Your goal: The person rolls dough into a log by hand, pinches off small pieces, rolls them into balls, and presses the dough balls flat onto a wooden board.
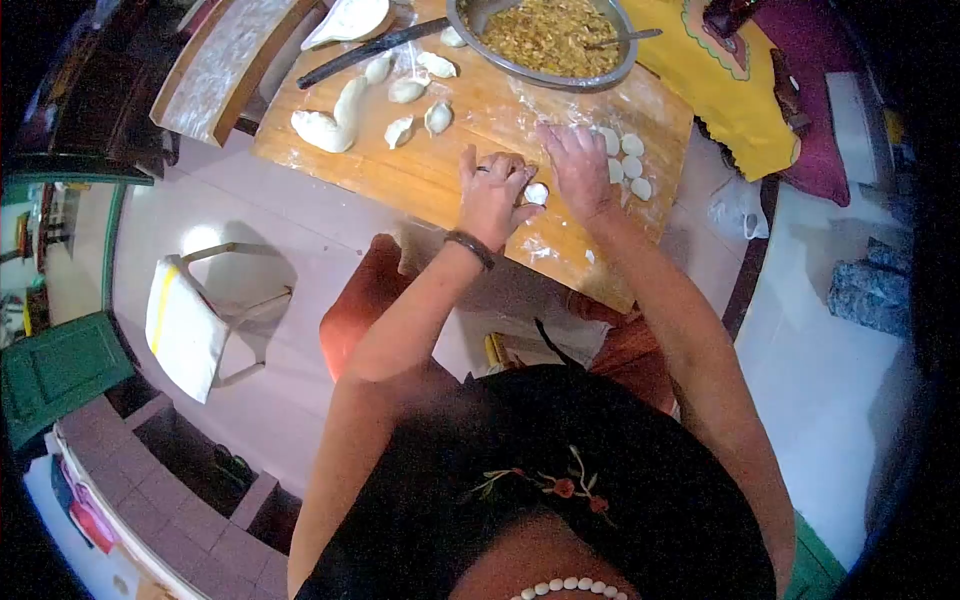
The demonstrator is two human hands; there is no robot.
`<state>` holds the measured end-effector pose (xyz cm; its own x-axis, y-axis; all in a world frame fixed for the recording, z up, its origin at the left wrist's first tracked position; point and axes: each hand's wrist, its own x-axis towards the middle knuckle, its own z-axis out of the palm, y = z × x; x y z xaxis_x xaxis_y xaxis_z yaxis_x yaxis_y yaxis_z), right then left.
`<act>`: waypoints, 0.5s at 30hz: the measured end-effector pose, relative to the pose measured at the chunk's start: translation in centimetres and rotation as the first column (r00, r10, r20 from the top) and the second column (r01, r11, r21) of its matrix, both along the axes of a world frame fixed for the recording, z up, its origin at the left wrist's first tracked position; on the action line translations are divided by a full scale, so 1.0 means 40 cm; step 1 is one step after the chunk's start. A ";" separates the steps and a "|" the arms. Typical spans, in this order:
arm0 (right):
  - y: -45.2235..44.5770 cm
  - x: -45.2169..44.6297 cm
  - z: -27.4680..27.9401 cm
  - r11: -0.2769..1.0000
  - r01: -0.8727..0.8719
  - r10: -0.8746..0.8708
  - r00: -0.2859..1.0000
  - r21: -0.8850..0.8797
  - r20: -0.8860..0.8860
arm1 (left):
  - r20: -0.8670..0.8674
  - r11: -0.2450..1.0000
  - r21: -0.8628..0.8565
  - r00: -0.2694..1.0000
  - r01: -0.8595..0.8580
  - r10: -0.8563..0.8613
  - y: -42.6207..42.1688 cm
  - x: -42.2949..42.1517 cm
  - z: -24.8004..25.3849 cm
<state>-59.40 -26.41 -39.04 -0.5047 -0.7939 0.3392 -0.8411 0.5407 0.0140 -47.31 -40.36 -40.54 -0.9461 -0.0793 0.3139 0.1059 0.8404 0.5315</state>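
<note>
My left hand [492, 195], a dark bracelet at its wrist, is over the floury wooden board [460, 185]. Its fingers are bent, with thumb and fingertips at the edge of a small white dough piece [536, 194]. My right hand [580, 170] lies palm down on the board just to the right, its fingers stretched forward; what is under the palm is hidden. Beside it are several flattened dough rounds [632, 146]. Farther left lie several filled dumplings [438, 118] and a thick bent roll of dough [335, 125].
A metal bowl [628, 68] of chopped filling with a spoon [630, 38] stands at the back. A dark cleaver-like handle [370, 54] crosses the board's far left. A floured wooden tray [225, 70], a yellow cloth [735, 100] and a white-covered chair [185, 325] surround the board.
</note>
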 end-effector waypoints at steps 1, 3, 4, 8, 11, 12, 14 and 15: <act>-0.013 0.011 0.011 0.999 -0.009 0.012 0.996 -0.035 0.085 | -0.010 1.000 -0.004 1.000 -0.017 0.017 -0.011 -0.002 -0.004; -0.047 0.055 0.007 0.993 0.043 -0.019 0.976 -0.110 0.216 | -0.014 0.999 -0.004 0.999 -0.038 0.038 -0.034 0.002 -0.018; -0.078 0.083 0.000 0.984 0.100 -0.060 0.965 -0.147 0.255 | 0.008 0.998 -0.019 0.998 -0.059 0.059 -0.049 0.002 -0.011; -0.111 0.091 -0.036 0.973 0.228 -0.213 0.940 -0.028 0.267 | 0.104 0.968 -0.085 0.964 -0.235 0.243 -0.100 0.024 0.005; -0.121 0.101 -0.034 0.970 0.236 -0.241 0.928 0.055 0.285 | 0.090 0.970 -0.050 0.967 -0.237 0.240 -0.118 0.043 0.004; -0.124 0.099 -0.036 0.969 0.239 -0.246 0.928 0.060 0.279 | 0.083 0.969 -0.018 0.965 -0.247 0.247 -0.117 0.046 0.011; -0.132 0.089 -0.035 0.970 0.235 -0.242 0.930 0.058 0.279 | 0.079 0.966 -0.011 0.963 -0.259 0.259 -0.118 0.046 0.020; -0.133 0.088 -0.032 0.972 0.231 -0.236 0.928 0.052 0.288 | 0.079 0.965 -0.008 0.962 -0.260 0.260 -0.115 0.047 0.026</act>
